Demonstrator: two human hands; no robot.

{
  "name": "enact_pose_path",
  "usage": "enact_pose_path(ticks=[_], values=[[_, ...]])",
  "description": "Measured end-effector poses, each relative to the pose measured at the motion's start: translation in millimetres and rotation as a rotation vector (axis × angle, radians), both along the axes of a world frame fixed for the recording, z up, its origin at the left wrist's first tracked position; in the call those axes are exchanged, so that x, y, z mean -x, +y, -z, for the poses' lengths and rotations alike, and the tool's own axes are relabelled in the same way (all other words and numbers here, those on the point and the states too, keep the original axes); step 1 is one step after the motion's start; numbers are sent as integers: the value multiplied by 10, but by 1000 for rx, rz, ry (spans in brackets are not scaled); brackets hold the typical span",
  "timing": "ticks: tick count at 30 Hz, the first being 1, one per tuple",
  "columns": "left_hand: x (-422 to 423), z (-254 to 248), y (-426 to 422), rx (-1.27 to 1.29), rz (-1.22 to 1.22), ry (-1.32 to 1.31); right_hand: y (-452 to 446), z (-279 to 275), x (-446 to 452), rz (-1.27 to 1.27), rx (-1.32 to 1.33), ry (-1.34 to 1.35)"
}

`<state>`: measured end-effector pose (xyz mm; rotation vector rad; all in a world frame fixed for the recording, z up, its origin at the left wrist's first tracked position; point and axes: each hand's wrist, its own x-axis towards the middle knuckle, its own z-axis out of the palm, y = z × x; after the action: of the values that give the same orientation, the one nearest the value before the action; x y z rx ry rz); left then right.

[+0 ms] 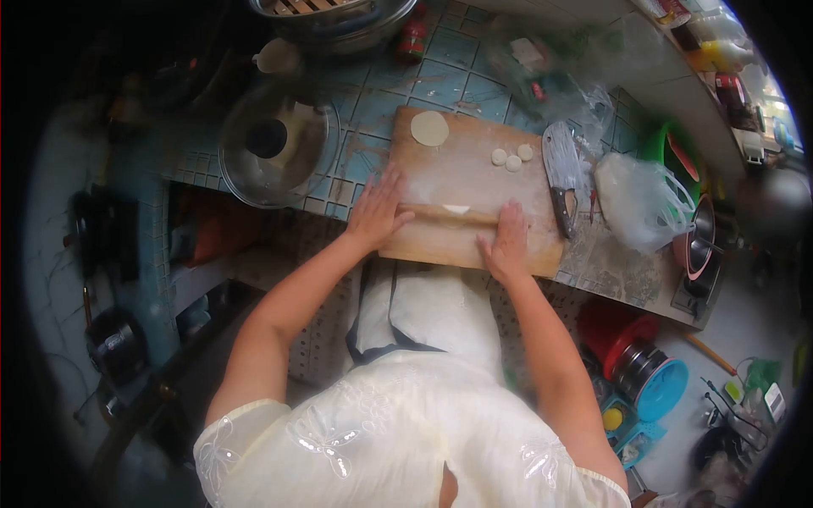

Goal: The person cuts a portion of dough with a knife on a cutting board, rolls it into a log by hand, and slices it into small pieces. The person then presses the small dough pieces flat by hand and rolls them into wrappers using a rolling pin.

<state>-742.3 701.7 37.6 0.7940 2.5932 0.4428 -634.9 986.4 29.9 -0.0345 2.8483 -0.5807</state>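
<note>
A thin wooden rolling pin lies across the floury wooden board, over a piece of pale dough. My left hand rests on the pin's left end, its fingers stretched out and thumb apart. At the other end, my right hand lies flat over the pin with fingers extended. A flat round dough wrapper is at the board's back left. Several small dough pieces sit at its back right.
A cleaver lies along the board's right edge. Beyond it are a plastic bag and a green basin. To the left is a glass lid with a black knob. A red-labelled bottle and a steamer pot stand behind.
</note>
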Motion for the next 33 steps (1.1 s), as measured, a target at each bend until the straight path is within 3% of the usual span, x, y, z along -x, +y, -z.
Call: enact_pose_path(ticks=[2,6,8,10,12,16,18,20,22,26,29,33], values=[[415,58,145,-79,-62,355,2,47,358,104,-85,146],[183,95,-25,-27,-41,311,-2,-55,198,-2,-156,156],[-239,-39,-119,11,35,-57,-14,-61,-157,-13,-65,-5],[-170,-38,-34,-39,34,-22,-47,2,-147,12,-48,-9],[266,4,149,-128,-14,207,-105,100,100,172,-88,131],[279,126,42,-173,-105,233,-142,-83,64,105,-196,118],[-155,-49,-112,-2,40,4,-123,-143,-227,19,-69,-16],[-113,-62,-83,52,97,-46,-99,-54,-208,43,-31,-46],[284,68,75,-84,4,234,-73,84,56,135,-63,128],[390,131,88,-99,-41,256,-100,-75,70,95,-179,101],[-159,-4,-170,2,84,-25,-137,-138,-266,56,-34,-98],[418,79,115,-148,18,206,-98,91,113,122,-54,124]])
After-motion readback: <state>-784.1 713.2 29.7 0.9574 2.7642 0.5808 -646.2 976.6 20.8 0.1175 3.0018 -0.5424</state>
